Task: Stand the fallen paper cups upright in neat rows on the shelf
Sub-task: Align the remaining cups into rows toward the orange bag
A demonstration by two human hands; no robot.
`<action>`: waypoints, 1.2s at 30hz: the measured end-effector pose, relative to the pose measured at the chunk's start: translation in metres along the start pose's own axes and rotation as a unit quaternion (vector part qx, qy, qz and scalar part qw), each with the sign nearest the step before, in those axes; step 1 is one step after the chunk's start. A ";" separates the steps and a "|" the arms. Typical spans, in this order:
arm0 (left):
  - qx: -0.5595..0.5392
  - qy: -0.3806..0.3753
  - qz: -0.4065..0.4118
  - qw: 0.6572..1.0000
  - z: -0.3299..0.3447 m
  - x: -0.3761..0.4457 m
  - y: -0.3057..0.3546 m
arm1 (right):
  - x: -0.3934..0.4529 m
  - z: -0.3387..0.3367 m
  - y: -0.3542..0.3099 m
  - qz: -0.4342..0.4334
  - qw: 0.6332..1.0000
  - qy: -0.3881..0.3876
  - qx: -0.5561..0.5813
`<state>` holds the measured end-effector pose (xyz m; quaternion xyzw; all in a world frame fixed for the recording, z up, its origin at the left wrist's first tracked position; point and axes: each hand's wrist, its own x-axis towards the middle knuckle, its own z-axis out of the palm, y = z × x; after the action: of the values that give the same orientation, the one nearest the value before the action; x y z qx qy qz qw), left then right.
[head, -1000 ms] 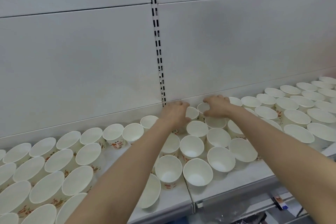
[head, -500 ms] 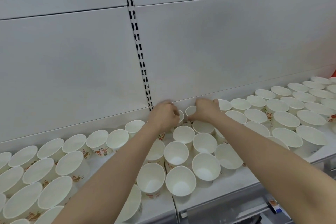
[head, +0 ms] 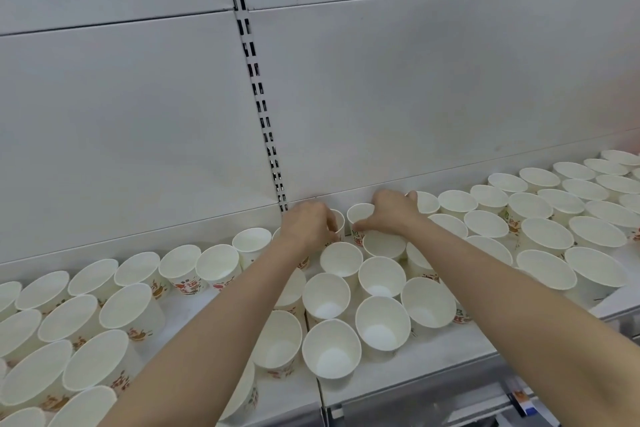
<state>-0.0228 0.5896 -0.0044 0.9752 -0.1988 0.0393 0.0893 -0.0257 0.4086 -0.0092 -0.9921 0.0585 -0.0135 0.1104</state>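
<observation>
Two back-row cups being squared up by the slotted rail (head: 258, 94)

Just right of the rail's foot, our left hand (head: 306, 227) reaches palm down over the back row, fingers curled round the rim of a cup (head: 337, 222), we think to seat it against the back panel (head: 415, 97); further right, our right hand (head: 393, 213) pinches the next cup (head: 358, 213), arm outstretched, while the other cups (head: 332, 354) stand upright in rows on the shelf (head: 433, 383)

Your paper cups (head: 331, 351): matt white, printed sides. Shelf (head: 433, 347) and back panel (head: 415, 97): smooth painted metal.
</observation>
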 end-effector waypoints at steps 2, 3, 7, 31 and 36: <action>-0.009 -0.005 0.005 1.000 0.001 -0.001 -0.001 | -0.001 0.001 -0.001 0.006 1.000 0.001 0.013; -0.013 -0.010 0.009 1.000 0.001 -0.001 -0.002 | 0.000 0.001 0.000 0.011 1.000 -0.001 0.022; -0.017 -0.032 0.027 0.999 0.001 -0.003 -0.005 | 0.001 0.003 0.002 0.008 0.999 -0.020 0.039; -0.164 -0.144 -0.019 0.976 -0.050 -0.188 -0.116 | -0.126 0.013 -0.135 -0.211 0.976 -0.017 0.046; -0.117 -0.084 -0.017 0.989 -0.043 -0.186 -0.108 | -0.128 0.018 -0.153 -0.145 0.988 -0.048 0.001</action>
<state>-0.1528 0.7669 -0.0002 0.9611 -0.1920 -0.0679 0.1866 -0.1352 0.5760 0.0047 -0.9895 -0.0913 0.0181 0.1109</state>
